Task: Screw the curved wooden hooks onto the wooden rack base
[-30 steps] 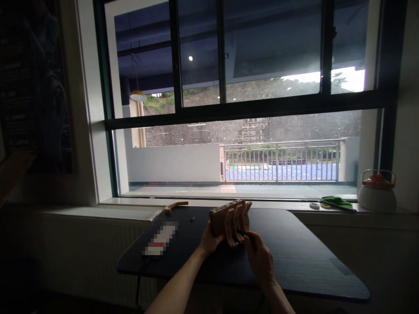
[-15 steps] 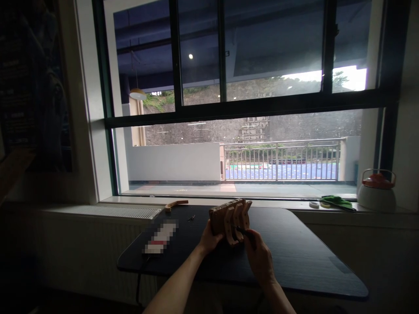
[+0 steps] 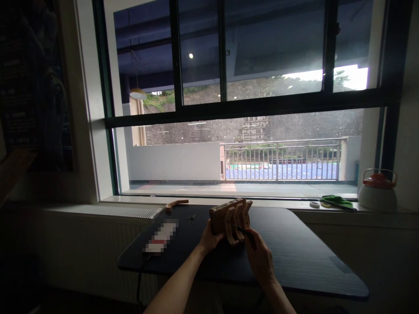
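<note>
Over the dark counter [image 3: 304, 257], a brown block [image 3: 218, 220] bearing three angled wooden pieces [image 3: 228, 226] sits clamped in my left grip [image 3: 210, 240]; my right grip [image 3: 260, 258] is clenched round a slim black tool [image 3: 246, 232]. Far left lie a loose bent wooden strip [image 3: 178, 203] and small dark bits [image 3: 191, 217].

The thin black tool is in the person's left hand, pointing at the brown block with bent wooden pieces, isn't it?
No, wrong hand: the head view shows the thin black tool in the right hand, pointing at the brown block with bent wooden pieces.
</note>
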A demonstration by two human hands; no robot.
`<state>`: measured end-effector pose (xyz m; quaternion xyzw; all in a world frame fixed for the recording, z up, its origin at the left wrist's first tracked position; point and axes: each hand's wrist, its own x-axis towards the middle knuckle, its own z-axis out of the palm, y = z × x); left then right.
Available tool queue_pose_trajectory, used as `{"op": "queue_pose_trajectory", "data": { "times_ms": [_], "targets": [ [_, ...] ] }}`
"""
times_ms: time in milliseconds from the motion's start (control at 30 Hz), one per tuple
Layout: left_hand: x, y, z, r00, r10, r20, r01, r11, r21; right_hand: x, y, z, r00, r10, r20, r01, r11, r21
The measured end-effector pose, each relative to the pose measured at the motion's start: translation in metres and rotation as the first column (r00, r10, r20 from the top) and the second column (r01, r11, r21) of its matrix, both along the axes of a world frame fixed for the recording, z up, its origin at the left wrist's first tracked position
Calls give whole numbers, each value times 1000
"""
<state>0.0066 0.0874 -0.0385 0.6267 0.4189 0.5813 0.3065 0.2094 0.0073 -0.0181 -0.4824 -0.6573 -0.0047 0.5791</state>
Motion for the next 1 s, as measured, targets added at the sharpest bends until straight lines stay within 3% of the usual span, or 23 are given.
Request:
{"op": "queue_pose_trajectory", "data": {
  "times_ms": [467, 700, 1000],
  "targets": [
    [0, 1, 0, 1000, 5, 6, -5, 1000, -6, 1, -1, 1, 1000, 3, -21, -5, 995, -100],
    [2, -2, 3, 1000, -14, 5, 14, 1000, 9, -1, 1, 0, 999, 32, 24, -32, 999, 10],
    [0, -4, 5, 1000, -12, -24, 12, 1000, -1, 0, 0, 1, 1000, 5, 27, -2, 995, -103]
  ]
}}
